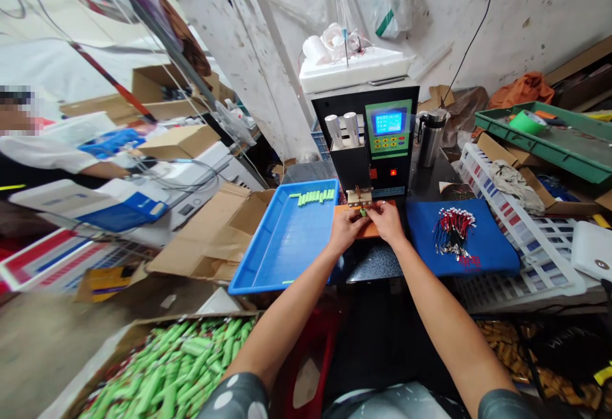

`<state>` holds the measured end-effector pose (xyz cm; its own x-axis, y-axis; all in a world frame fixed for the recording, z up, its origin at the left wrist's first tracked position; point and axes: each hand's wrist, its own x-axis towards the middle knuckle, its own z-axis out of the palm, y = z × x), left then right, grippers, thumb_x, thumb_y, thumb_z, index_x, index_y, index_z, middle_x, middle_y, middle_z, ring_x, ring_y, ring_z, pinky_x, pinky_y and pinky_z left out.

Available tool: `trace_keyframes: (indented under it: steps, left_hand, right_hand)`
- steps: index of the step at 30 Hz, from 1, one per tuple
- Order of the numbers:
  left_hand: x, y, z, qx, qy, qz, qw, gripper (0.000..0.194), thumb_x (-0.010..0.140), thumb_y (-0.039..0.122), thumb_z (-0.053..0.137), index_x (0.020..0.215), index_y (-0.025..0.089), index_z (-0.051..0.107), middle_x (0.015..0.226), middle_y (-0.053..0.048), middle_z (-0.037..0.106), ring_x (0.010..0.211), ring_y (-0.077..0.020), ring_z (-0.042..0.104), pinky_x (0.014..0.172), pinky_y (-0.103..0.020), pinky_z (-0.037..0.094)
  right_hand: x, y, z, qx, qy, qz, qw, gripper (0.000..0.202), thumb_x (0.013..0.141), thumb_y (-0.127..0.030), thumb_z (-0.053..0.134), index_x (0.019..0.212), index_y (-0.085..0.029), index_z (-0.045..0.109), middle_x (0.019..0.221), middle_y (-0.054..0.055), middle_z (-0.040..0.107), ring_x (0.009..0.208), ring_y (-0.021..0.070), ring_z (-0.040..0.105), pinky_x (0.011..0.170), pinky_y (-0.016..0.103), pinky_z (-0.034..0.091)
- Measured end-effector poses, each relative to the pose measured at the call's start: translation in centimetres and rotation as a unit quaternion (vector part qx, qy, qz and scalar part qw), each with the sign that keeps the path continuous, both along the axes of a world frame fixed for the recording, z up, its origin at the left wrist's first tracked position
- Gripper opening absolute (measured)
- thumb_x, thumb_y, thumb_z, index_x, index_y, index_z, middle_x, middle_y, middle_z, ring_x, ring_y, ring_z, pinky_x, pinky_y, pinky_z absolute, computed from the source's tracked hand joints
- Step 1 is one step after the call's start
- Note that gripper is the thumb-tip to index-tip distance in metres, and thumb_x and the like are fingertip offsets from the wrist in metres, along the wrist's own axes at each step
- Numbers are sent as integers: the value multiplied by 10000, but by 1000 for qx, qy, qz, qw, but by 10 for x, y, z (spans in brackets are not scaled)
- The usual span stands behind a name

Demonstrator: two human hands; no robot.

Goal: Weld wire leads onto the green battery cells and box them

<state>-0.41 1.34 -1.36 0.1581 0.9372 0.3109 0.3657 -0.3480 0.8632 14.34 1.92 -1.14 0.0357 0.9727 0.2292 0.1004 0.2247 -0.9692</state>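
Both my hands meet beneath the electrodes of a black spot welder [342, 173] with a lit blue screen. My left hand [346, 225] pinches a small green battery cell [363, 213] from the left. On the other side, my right hand [386, 221] has its fingers closed at the cell; whether it also grips a thin wire lead there is too small to tell. An orange plate [370, 230] lies under my hands. To the left, a blue tray [282, 240] holds a row of green cells [315, 197]. Red and black wire leads [454, 231] with white connectors rest on a blue mat [495, 240] at right.
A box of many green cells [176, 368] stands low at left, near a cardboard box [201, 231]. A steel flask [433, 138], a white crate [530, 234] and a green tray [568, 154] are at right. Another person's arm [108, 169] shows far left.
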Motion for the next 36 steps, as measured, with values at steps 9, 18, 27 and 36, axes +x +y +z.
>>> trace_keyframes:
  steps: [9, 18, 27, 36]
  left_hand:
    - [1, -2, 3, 2, -7, -4, 1000, 247, 825, 348, 683, 952, 152, 764, 898, -64, 738, 842, -223, 660, 842, -314, 494]
    - [4, -5, 4, -3, 8, 14, 1000, 274, 817, 352, 658, 973, 146, 747, 853, -46, 727, 743, -176, 623, 673, -247, 460]
    - [5, -14, 15, -59, -7, 7, 998, 291, 751, 407, 682, 687, 124, 667, 566, -1, 563, 520, -113, 471, 490, -218, 336]
    - [10, -52, 46, -59, -58, -8, 997, 305, 758, 408, 682, 635, 138, 615, 590, 8, 516, 576, -103, 436, 538, -224, 352]
  right_hand:
    - [0, -1, 0, 6, 5, 3, 1000, 159, 819, -333, 638, 860, -182, 668, 856, 58, 726, 810, 226, 684, 727, 303, 518]
    - [1, 1, -3, 3, -4, 3, 1000, 155, 813, -326, 632, 851, -177, 652, 851, 56, 720, 811, 208, 678, 748, 299, 520]
    - [21, -29, 4, -61, 149, 21, 987, 365, 664, -385, 740, 916, -157, 608, 859, 47, 666, 769, 181, 657, 695, 295, 557]
    - [18, -86, 10, -144, 140, 149, 968, 362, 687, -488, 723, 766, -159, 594, 575, -21, 552, 466, 96, 494, 404, 191, 391]
